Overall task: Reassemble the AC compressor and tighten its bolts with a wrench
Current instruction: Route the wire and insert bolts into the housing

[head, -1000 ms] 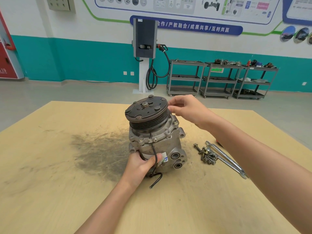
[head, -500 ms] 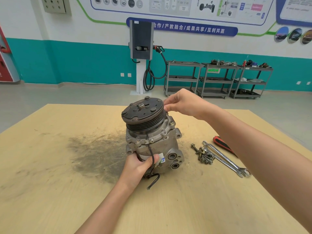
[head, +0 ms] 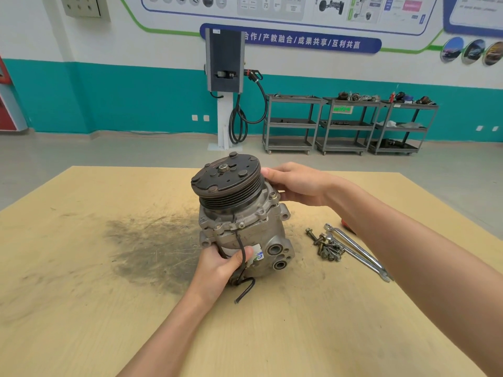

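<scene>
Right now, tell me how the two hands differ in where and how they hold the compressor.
The left hand grips the compressor low on its near side, thumb beside the black wire; the right hand holds it high, at the far right by the black pulley. The left arm comes from below; the right reaches across above the bolts and wrenches. Both steady the tilted compressor.

Compressor (head: pixel 242 219) on table (head: pixel 81 295); bolts (head: pixel 328 247), wrenches (head: pixel 359 251) to right.

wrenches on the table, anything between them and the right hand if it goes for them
Nothing visible. The wrenches lie on bare table beside the loose bolts, under the right forearm; the right hand holds the compressor.
</scene>
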{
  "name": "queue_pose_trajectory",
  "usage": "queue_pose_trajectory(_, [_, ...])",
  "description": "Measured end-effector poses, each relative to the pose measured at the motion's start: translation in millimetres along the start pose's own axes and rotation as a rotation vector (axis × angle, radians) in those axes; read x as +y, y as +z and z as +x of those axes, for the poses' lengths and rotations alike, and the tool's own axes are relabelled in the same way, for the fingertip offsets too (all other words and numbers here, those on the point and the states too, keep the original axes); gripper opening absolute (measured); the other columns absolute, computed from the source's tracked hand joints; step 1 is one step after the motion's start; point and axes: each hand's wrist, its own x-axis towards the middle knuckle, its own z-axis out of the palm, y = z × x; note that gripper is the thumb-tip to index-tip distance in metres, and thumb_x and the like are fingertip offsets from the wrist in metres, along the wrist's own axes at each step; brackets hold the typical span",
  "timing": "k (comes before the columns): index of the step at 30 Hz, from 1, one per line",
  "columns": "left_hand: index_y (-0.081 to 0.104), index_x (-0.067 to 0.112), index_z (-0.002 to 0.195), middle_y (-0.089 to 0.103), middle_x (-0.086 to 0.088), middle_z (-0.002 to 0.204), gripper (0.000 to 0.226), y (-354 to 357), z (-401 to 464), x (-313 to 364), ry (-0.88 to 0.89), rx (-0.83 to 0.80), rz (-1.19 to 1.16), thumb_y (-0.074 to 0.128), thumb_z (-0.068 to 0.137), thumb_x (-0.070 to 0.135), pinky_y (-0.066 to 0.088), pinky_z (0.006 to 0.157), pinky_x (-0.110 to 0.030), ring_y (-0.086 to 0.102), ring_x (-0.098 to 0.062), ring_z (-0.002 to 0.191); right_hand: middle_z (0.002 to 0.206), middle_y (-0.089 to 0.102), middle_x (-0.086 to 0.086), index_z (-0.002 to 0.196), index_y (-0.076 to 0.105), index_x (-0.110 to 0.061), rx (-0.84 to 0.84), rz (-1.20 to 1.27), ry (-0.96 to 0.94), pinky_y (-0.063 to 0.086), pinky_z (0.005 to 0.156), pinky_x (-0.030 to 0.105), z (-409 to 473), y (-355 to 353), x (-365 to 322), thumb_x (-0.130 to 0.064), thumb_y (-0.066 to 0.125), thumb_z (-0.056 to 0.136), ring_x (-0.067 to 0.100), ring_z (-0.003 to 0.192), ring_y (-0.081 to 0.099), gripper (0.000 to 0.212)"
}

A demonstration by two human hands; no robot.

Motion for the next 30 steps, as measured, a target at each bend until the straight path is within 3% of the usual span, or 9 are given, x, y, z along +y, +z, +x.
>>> queue_pose_trajectory(3, [0.07,0.01,0.111,0.075,0.002,0.109,0.041,0,0,0,-0.003,-0.011,-0.001,0.068,0.076,0.031,0.049,0.093,-0.022,0.067,-0.011,0.109,0.101,0.068,0.006,0.119,0.06,-0.001,0.002,-0.011,-0.014,0.052,0.071,0.022,-1,3,3,-0.035,0.042,0.102,0.009,0.08,0.063,0.042])
queue_pose_trajectory(6, [0.072,0.015,0.106,0.076,0.006,0.105,0.035,0,0,0,-0.008,-0.022,0.002,0.067,0.075,0.032,0.049,0.089,-0.018,0.067,-0.009,0.106,0.085,0.069,0.001,0.11,0.064,-0.002,0.051,0.025,-0.037,0.05,0.057,0.017,-1,10,4,-0.033,0.044,0.102,0.003,0.063,0.063,0.038])
queue_pose_trajectory(9, [0.07,0.012,0.11,0.075,0.005,0.108,0.038,1,0,0,0.017,-0.007,-0.006,0.067,0.076,0.03,0.049,0.093,-0.019,0.067,-0.009,0.109,0.074,0.071,-0.003,0.099,0.065,-0.006,0.092,0.056,-0.049,0.049,0.054,0.016,-1,12,4,-0.032,0.047,0.101,0.003,0.058,0.062,0.031])
queue_pose_trajectory(16, [0.069,0.019,0.109,0.074,0.013,0.108,0.034,0,0,1,0.056,-0.025,0.024,0.066,0.077,0.03,0.047,0.092,-0.015,0.065,-0.005,0.11,0.078,0.07,0.002,0.093,0.066,-0.007,0.137,0.049,-0.039,0.053,0.057,0.019,1,14,2,-0.031,0.049,0.1,0.007,0.06,0.062,0.03])
queue_pose_trajectory(23, [0.067,0.02,0.111,0.073,0.015,0.11,0.032,-2,0,2,0.069,-0.049,0.044,0.064,0.08,0.027,0.047,0.091,-0.015,0.065,-0.005,0.11,0.092,0.061,0.014,0.101,0.064,-0.001,0.192,-0.001,-0.055,0.05,0.065,0.025,1,16,3,-0.031,0.049,0.101,0.016,0.072,0.055,0.033])
queue_pose_trajectory(27, [0.067,0.022,0.109,0.073,0.016,0.109,0.03,-2,0,3,0.061,-0.052,0.062,0.065,0.079,0.027,0.048,0.091,-0.015,0.065,-0.004,0.109,0.085,0.066,0.008,0.098,0.065,-0.005,0.197,-0.001,-0.053,0.051,0.06,0.022,0,19,3,-0.031,0.047,0.101,0.01,0.064,0.058,0.032])
queue_pose_trajectory(30, [0.068,0.021,0.109,0.074,0.012,0.108,0.032,-3,0,2,0.045,-0.039,0.06,0.066,0.078,0.028,0.049,0.093,-0.018,0.065,-0.006,0.109,0.09,0.072,0.008,0.108,0.065,-0.003,0.207,-0.016,-0.07,0.055,0.072,0.028,0,21,7,-0.032,0.044,0.102,0.012,0.072,0.066,0.037])
